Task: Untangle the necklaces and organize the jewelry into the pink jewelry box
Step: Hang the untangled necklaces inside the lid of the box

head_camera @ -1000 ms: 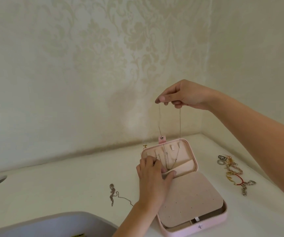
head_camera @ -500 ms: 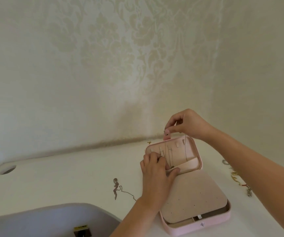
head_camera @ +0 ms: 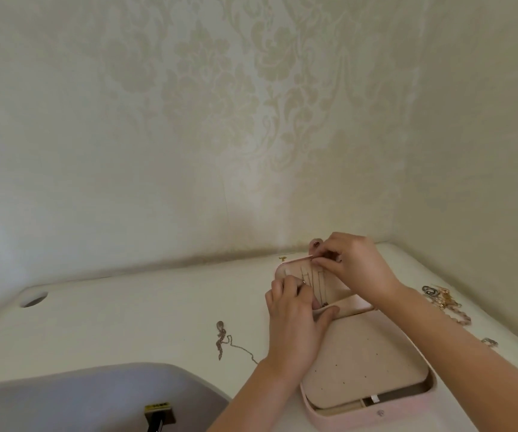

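Necklace [head_camera: 314, 283] lowered to the lid [head_camera: 282, 270]
Right hand [head_camera: 357, 263], high before, now pinches it at the pink jewelry box's [head_camera: 360, 420] top rim; left hand [head_camera: 295, 319] still grips the pocket [head_camera: 355, 307].

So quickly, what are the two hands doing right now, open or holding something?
Left hand: grips the box lid at its pocket.
Right hand: pinches the necklace chain at the lid's top edge.

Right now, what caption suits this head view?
Left hand and right hand pinch a chain at the lid of the pink jewelry box; another necklace lies nearby.
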A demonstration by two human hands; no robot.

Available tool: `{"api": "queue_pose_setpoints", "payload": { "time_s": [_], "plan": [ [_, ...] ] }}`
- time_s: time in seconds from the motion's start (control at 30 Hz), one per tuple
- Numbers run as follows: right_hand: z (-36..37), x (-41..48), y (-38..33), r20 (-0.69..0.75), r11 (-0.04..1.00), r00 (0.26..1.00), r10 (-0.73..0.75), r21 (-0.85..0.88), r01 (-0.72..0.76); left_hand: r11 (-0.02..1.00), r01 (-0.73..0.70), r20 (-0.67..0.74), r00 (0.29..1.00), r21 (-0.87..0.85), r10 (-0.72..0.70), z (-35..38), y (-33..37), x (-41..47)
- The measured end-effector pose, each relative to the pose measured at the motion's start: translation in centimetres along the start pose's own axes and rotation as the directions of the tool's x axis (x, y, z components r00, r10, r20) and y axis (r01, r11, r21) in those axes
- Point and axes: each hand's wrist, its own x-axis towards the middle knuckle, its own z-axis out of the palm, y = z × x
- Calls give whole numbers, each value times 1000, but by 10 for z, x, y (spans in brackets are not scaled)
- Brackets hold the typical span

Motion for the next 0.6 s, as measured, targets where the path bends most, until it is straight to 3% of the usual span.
{"api": "queue_pose_setpoints", "payload": {
  "time_s": [0.17, 0.3, 0.6],
  "plan": [
    [5, -8, -2, -123, 969, 979, -160, -208, 132, 1000, -10, -2, 1000, 10, 10, -2, 2, 0],
    [6, -8, 4, -181, 935, 943, -278, -278, 222, 1000, 6, -11, 1000, -9, -6, -2, 2, 0],
    [8, -11, 13, -190, 951, 955, -228, -252, 177, 1000, -8, -33, 999, -12, 7, -2, 2, 0]
  ]
}}
